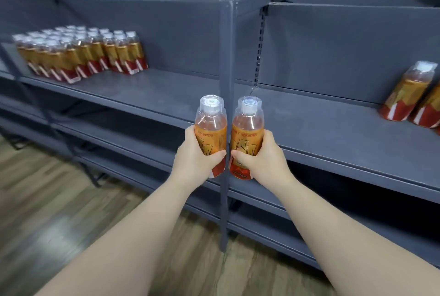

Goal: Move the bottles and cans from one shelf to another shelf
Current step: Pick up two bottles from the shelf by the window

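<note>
My left hand [194, 156] grips an orange drink bottle [210, 124] with a clear cap, held upright. My right hand [262, 156] grips a second, matching bottle [247, 126], also upright. The two bottles sit side by side in front of the grey upright post [225, 57] between two shelf units. On the left shelf [142, 91], several matching bottles [81, 54] stand packed in rows at the far left. On the right shelf [321, 119], a few bottles [409, 94] stand at the right edge of view.
Lower grey shelves [133, 143] run beneath both units. Grey back panels close the shelves behind. Wood-look flooring [59, 200] lies below on the left. A slotted rail [260, 43] runs down beside the post.
</note>
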